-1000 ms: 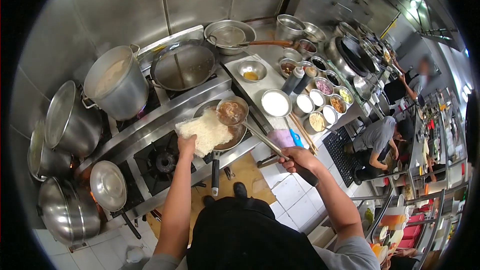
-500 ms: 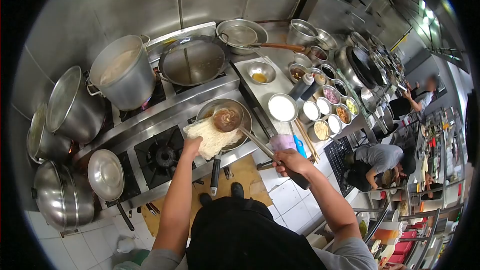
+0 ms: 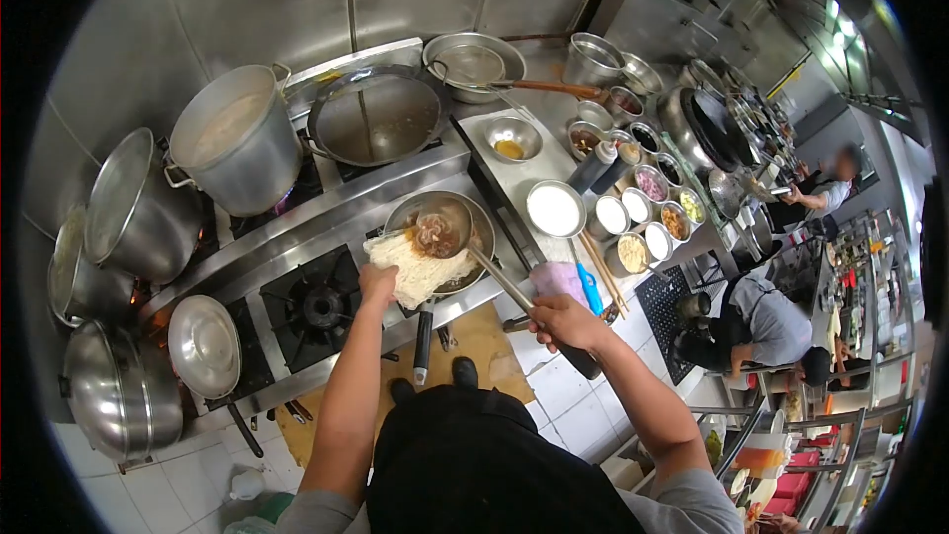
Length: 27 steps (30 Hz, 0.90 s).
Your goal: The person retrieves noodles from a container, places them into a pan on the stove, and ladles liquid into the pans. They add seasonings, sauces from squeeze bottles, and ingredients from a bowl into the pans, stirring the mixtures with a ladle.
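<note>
clock centred on the frying pan (image 3: 482,221), which sits on the front row of the stove, black handle pointing to 6 o'clock.

left hand (image 3: 379,284) at 8 o'clock, fingers closed on the near edge of a pale sheet of noodles (image 3: 420,282); fingertips partly hidden by the strands. noodles slope across the pan's 7 o'clock side, some over the rim.

right hand (image 3: 565,324) at 4 o'clock, fingers wrapped round the handle of a ladle (image 3: 501,280), dark grip end jutting past the fist. ladle's bowl over the pan, holding brown food (image 3: 436,234) with lumps in it, right beside the noodles; cannot tell whether its rim touches them.

around: wok (image 3: 378,117) with cloudy liquid at 11; tall stockpot (image 3: 259,153) at 10; burner (image 3: 321,307) at 8; small steel bowl (image 3: 512,143) with something yellow at 1; bowl of white stuff (image 3: 555,209) just short of 3; lilac cloth (image 3: 557,280) between 3 and 4. co-worker (image 3: 776,321) stooped, well off, also between 3 and 4.
</note>
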Motion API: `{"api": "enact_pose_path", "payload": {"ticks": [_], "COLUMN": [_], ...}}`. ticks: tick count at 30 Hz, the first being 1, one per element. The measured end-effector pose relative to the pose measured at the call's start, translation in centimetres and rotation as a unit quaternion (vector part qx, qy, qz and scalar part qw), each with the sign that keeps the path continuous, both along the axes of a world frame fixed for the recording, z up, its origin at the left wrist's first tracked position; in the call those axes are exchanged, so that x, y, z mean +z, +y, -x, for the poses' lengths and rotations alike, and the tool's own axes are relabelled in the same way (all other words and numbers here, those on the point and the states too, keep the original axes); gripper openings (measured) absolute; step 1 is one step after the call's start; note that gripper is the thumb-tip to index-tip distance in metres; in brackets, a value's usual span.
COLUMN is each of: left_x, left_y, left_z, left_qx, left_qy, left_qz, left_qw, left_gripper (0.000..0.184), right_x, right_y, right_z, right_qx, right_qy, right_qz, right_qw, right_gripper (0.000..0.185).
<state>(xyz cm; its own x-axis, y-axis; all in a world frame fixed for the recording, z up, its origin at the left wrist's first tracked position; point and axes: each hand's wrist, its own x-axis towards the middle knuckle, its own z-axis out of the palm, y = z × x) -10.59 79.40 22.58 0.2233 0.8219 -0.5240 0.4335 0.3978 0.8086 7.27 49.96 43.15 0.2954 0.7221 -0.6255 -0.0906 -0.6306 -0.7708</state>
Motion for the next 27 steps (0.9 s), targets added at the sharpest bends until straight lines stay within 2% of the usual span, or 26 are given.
{"api": "enact_pose_path", "payload": {"ticks": [5,7,12,15,17,21,25,27], "left_x": [-0.1,-1.0,1.0,3.7,3.5,1.7,0.7,2.1], "left_y": [-0.3,-0.4,-0.6,-1.3,-1.2,-0.7,-0.2,-0.6], "left_z": [0.0,-0.1,-0.1,-0.3,-0.2,-0.3,-0.9,-1.3], "left_qx": [0.003,0.010,-0.007,0.000,-0.008,-0.023,-0.055,-0.067], "left_qy": [0.006,0.015,0.010,0.006,0.010,0.044,0.076,0.103], "left_qz": [-0.013,-0.023,-0.032,-0.032,-0.037,-0.061,-0.074,-0.087], "left_qw": [1.000,1.000,0.999,0.999,0.999,0.997,0.993,0.989], "left_gripper": [0.035,0.034,0.033,0.032,0.030,0.029,0.028,0.025], "right_x": [1.7,2.3,3.9,4.6,3.8,4.1,3.7,3.3], "right_y": [-1.4,-1.9,-2.1,-1.9,-2.2,-1.4,0.3,1.4], "right_z": [1.2,1.8,3.6,4.4,4.8,5.1,4.0,3.1], "right_qx": [0.011,0.029,0.055,0.101,0.168,0.153,0.227,0.260], "right_qy": [-0.014,-0.047,-0.133,-0.208,-0.410,-0.387,-0.388,-0.397], "right_qz": [0.034,0.032,0.033,0.041,-0.076,-0.058,-0.021,0.005], "right_qw": [0.999,0.998,0.989,0.972,0.893,0.907,0.893,0.880], "right_gripper": [0.025,0.024,0.025,0.020,0.019,0.019,0.023,0.027]}}
